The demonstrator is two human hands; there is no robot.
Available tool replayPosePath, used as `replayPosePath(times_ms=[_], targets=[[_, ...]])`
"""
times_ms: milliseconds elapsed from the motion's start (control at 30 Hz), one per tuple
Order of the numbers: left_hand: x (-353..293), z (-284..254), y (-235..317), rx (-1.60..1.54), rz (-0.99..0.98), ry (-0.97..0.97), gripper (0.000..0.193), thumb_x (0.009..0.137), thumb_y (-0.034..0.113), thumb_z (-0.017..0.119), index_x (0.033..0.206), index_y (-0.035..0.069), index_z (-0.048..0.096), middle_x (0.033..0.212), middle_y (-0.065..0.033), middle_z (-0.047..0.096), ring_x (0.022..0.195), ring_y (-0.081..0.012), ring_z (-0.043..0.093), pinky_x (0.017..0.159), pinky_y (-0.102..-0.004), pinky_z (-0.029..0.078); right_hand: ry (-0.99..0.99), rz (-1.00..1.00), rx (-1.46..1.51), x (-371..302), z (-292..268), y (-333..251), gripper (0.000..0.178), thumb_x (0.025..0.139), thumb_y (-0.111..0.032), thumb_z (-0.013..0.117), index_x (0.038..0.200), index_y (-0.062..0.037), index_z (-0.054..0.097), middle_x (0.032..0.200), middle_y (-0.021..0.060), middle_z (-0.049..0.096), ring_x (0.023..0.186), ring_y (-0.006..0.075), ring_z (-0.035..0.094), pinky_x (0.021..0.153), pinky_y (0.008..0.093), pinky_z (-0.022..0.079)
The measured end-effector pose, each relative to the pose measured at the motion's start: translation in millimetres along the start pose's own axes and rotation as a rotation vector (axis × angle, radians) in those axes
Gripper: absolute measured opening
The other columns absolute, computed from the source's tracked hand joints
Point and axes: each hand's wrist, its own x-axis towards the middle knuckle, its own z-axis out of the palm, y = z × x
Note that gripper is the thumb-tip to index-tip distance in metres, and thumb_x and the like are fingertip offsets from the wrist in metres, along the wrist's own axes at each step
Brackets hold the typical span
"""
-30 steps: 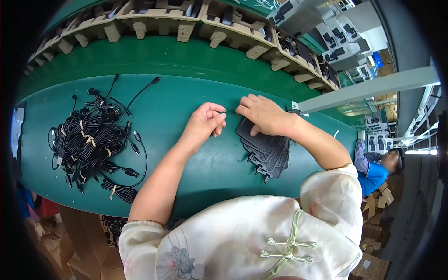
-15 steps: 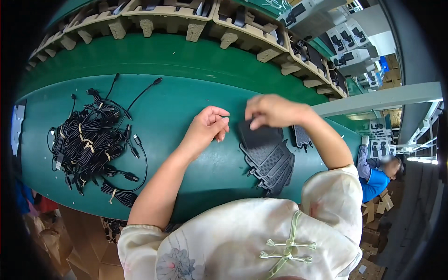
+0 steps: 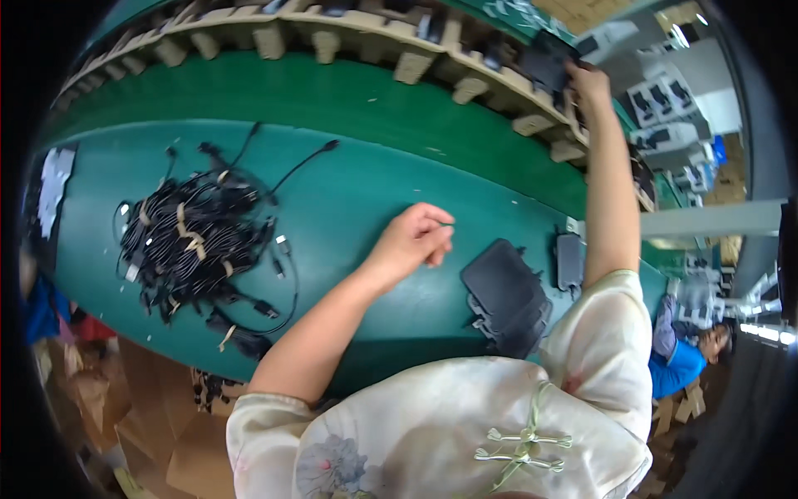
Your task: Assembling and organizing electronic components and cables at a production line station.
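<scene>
Green bench [image 3: 357, 185] is running across the view, bending with the lens, and a darker green ledge [image 3: 249, 93] is rising along its far side. Brown moulded trays [image 3: 413, 68] are lining the top of that ledge, with dark parts sitting in them. At the row's right stretch, the right hand [image 3: 588, 81] is pinching the near edge of a flat dark panel [image 3: 546, 62] between thumb and fingers. Whether that panel is touching a tray or hanging just above it, I cannot tell. The left hand [image 3: 418, 236] is hovering over the middle of the bench, its fingers curling and its thumb tip lying near the index fingertip; whether the two are meeting, I cannot tell. To its right, a fanned stack [image 3: 503, 283] of black panels is lying on the bench, and a small black case [image 3: 570, 261] is lying just beyond, beside the right arm. Well to the left, a tangled heap [image 3: 199, 237] of black cables is spreading, pale ties binding some coils. Pale beam [image 3: 715, 218] is jutting in from the right; below it, a co-worker in a blue top [image 3: 677, 370] is showing. Brown cartons [image 3: 150, 424] are standing below the bench's near edge.
</scene>
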Motion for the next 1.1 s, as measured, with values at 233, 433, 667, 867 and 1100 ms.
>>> replayPosePath(times_ms=[233, 433, 667, 867, 1100], targets=[[8, 8, 0, -0.02, 0.055, -0.012, 0.018, 0.088, 0.011, 0.053, 0.102, 0.002, 0.048, 0.074, -0.0053, 0.056, 0.059, -0.0089, 0.052, 0.052, -0.0222, 0.042, -0.147, -0.313, -0.718, 57, -29, 20, 0.032, 0.079, -0.035, 0.063, 0.079, -0.0031, 0.057, 0.057, 0.0102, 0.051, 0.053, 0.0223, 0.056, 0.049, 0.0352, 0.043], [4, 1, -4, -0.017, 0.043, 0.006, 0.014, 0.087, 0.009, 0.051, 0.099, 0.001, 0.048, 0.071, -0.0055, 0.057, 0.055, -0.0094, 0.052, 0.048, -0.023, 0.042, 0.128, -0.797, -0.97, -75, 55, -45, 0.02, 0.079, -0.024, 0.059, 0.089, -0.0073, 0.062, 0.082, 0.0091, 0.063, 0.083, 0.0286, 0.059, 0.069, 0.0392, 0.046], [10, 2, -7, 0.069, -0.037, 0.002, 0.011, 0.086, 0.013, 0.055, 0.093, 0.005, 0.052, 0.072, -0.0035, 0.055, 0.06, -0.0108, 0.053, 0.053, -0.0254, 0.044, -0.582, -1.369, -0.375, -309, 147, -159, 0.012, 0.073, -0.011, 0.062, 0.085, -0.0077, 0.062, 0.079, 0.0069, 0.058, 0.075, 0.0264, 0.053, 0.064, 0.0365, 0.042], [62, 9, -76, 0.728, 0.174, 0.254, 0.013, 0.082, 0.016, 0.058, 0.089, 0.006, 0.052, 0.086, -0.0028, 0.056, 0.079, -0.0107, 0.051, 0.071, -0.0263, 0.044, -0.892, -1.332, -0.152, -372, 184, -139, 0.037, 0.07, -0.013, 0.066, 0.103, -0.0052, 0.053, 0.087, 0.0111, 0.054, 0.084, 0.0287, 0.05, 0.072, 0.0369, 0.041], [39, -13, -64, -0.147, 0.451, -0.203, 0.017, 0.083, 0.017, 0.057, 0.094, 0.005, 0.051, 0.079, -0.0024, 0.055, 0.07, -0.0089, 0.051, 0.059, -0.0247, 0.042, -1.222, -0.747, 0.149, -354, 138, -115, 0.027, 0.078, -0.004, 0.061, 0.102, -0.0015, 0.049, 0.08, 0.0064, 0.052, 0.072, 0.0173, 0.052, 0.065, 0.0303, 0.043]])
